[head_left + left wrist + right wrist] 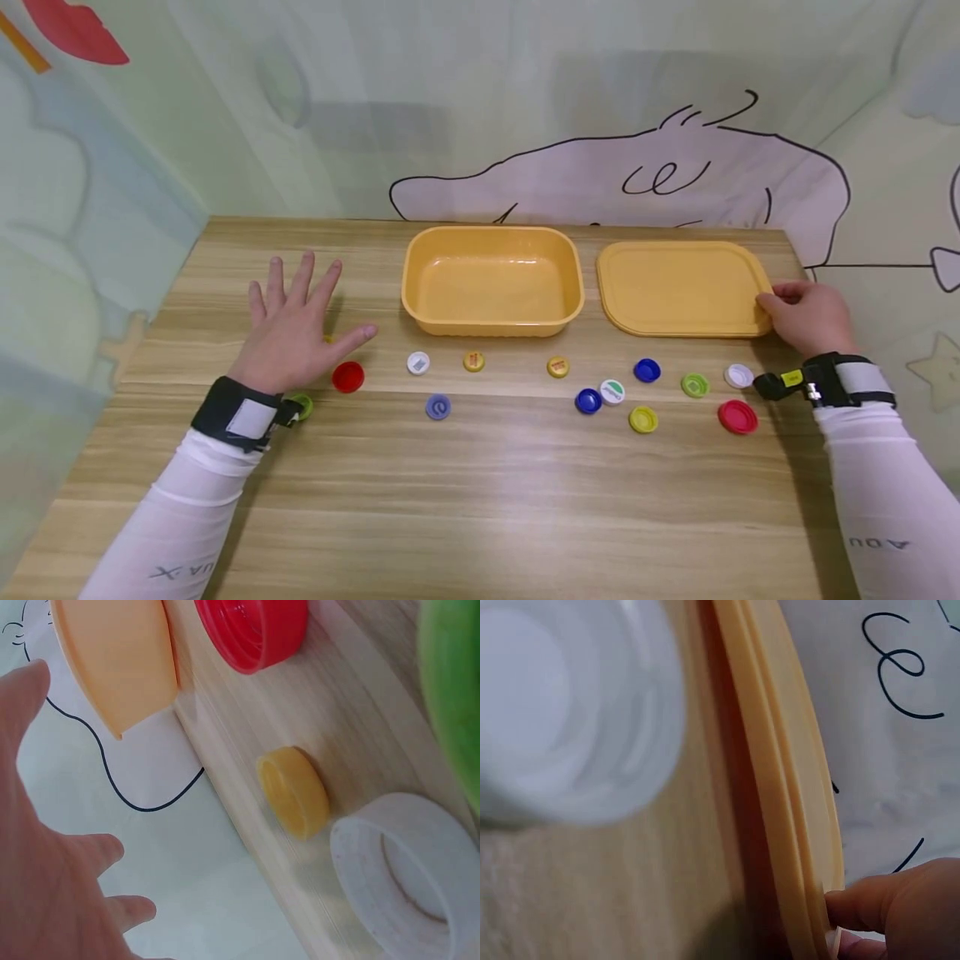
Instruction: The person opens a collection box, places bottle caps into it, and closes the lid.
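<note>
At the right, my right hand [813,319] pinches the right edge of a flat orange lid [682,287]; the right wrist view shows the thumb on the lid's rim [787,825]. My left hand [288,337] is spread palm down over the left of the table, its fingers straight and apart, holding nothing. Beneath and beside it are a red bottle cap [348,377], a green cap [302,407], a yellow cap [292,792] and a white cap [405,874]. An orange tub [491,325] stands open between the hands, with nothing inside.
Several loose caps lie in front of the tub and lid, among them a blue cap [647,370], a yellow cap [642,419], a pink-red cap [738,417] and a white cap [738,376]. A printed curtain [480,100] hangs behind the wooden table [480,517].
</note>
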Demonstrator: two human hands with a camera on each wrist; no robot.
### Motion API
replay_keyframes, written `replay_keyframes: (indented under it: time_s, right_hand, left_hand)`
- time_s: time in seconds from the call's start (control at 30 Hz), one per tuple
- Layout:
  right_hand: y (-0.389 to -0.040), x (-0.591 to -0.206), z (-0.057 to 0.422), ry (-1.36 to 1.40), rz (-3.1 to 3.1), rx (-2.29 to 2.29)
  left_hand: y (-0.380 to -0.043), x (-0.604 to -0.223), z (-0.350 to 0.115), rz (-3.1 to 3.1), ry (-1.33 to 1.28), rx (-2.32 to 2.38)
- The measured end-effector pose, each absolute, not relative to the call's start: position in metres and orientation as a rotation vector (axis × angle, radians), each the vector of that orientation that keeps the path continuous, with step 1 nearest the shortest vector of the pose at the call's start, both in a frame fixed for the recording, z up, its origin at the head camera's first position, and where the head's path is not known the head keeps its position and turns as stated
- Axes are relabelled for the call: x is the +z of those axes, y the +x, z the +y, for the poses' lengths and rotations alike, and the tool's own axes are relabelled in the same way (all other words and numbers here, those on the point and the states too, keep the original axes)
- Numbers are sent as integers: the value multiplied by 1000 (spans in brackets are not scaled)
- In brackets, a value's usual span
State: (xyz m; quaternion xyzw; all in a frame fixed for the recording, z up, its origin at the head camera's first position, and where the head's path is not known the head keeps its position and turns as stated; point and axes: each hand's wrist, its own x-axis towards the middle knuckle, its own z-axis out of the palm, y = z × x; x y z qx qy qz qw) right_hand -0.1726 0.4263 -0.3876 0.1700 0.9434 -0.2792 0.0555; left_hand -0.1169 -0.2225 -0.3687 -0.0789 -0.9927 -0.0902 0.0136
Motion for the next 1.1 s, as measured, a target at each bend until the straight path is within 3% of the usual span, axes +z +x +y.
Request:
replay_keyframes:
  time_s: [0.73,1.1]
  right_hand:
    - [-171,-388,422,492,2927,-768]
    - [-164,-349,370,230,3114,-752]
  left_hand:
    - [-115,-369,-223,-3091,-248,-271]
    - [-116,-364,-221,-3098,-237,-251]
